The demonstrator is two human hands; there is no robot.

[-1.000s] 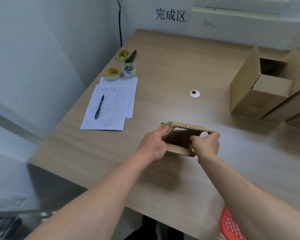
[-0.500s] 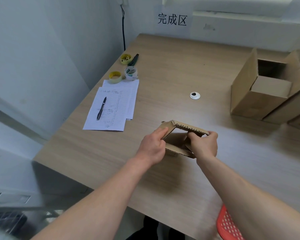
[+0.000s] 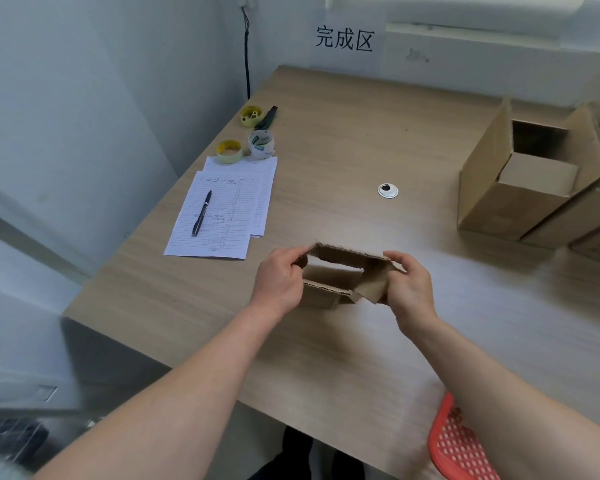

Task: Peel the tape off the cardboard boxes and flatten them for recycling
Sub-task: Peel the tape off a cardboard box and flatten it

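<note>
A small brown cardboard box [image 3: 340, 271] is held just above the wooden table [image 3: 326, 341], its open end facing me so I look through it. My left hand [image 3: 279, 280] grips its left edge, thumb on the top corner. My right hand [image 3: 409, 285] grips the right side, fingers curled over the top edge and a loose flap. No tape is visible on this box. A larger open cardboard box [image 3: 520, 181] stands at the right of the table, with more boxes beside it at the frame edge.
Lined paper sheets [image 3: 222, 209] with a black pen [image 3: 201, 213] lie at the left. Behind them sit two tape rolls [image 3: 245, 148], a yellow dispenser [image 3: 250, 116] and a dark cutter. A cable grommet [image 3: 387, 190] is mid-table. A red mesh basket [image 3: 461, 445] sits below the near edge.
My hands have drawn apart, and the box mouth is wider, showing through to its far side. My right hand has shifted right along the box.
</note>
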